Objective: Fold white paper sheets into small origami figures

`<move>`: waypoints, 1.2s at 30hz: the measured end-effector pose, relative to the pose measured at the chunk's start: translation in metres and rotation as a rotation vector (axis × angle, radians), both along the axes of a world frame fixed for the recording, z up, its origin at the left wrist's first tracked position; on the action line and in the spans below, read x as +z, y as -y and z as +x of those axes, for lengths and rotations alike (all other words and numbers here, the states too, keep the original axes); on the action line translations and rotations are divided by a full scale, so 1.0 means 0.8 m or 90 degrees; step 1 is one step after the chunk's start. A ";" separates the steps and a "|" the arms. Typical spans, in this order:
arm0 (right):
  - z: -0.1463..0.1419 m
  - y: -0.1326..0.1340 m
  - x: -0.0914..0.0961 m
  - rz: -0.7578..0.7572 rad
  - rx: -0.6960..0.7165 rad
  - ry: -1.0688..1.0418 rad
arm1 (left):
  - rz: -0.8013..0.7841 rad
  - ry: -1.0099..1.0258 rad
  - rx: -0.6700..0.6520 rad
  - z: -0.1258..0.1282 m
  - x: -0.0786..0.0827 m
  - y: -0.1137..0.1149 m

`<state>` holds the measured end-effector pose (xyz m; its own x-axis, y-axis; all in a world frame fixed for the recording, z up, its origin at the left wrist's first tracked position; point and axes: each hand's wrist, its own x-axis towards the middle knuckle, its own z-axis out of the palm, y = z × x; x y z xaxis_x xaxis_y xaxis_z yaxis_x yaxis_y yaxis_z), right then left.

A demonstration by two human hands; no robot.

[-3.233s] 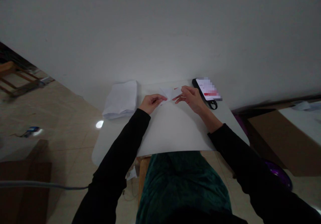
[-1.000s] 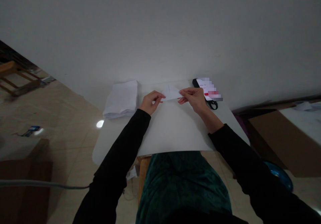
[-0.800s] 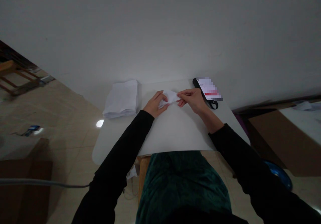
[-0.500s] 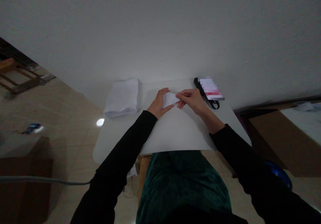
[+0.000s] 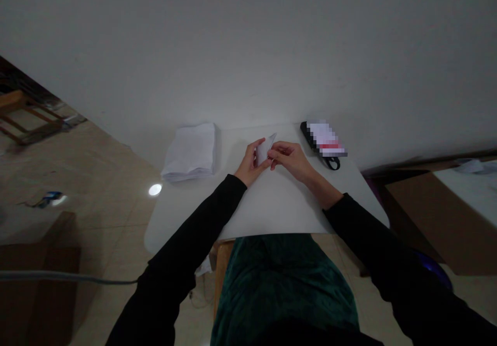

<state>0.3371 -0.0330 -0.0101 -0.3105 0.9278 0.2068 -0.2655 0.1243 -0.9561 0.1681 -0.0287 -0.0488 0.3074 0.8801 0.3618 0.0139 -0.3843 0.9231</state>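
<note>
That folded slip (image 5: 265, 149) is thin matt white paper, crisp along its creases, and the stack (image 5: 191, 152) looks like the same plain paper. The tabletop (image 5: 272, 209) comes across smooth and matt white. The 2 sleeves (image 5: 202, 232) are dull black cloth, and the floor tiles (image 5: 116, 180) shine glossy.

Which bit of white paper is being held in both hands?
The small folded piece between the left hand and right hand; the paper stack lies untouched.

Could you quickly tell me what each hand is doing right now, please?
Left hand: closed on the folded paper.
Right hand: closed, pinching the same folded paper at its right edge.
</note>
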 end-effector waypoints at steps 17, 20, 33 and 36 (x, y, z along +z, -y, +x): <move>-0.020 0.018 -0.025 0.083 -0.117 0.203 | 0.090 -0.076 0.089 0.007 0.004 0.020; -0.022 0.021 -0.026 0.095 -0.159 0.207 | 0.109 -0.092 0.138 0.009 0.009 0.024; -0.017 0.014 -0.030 0.183 -0.135 0.274 | -0.022 0.027 0.180 0.006 0.011 0.009; -0.016 0.015 -0.030 0.220 -0.171 0.326 | -0.015 0.031 0.216 0.008 0.013 0.011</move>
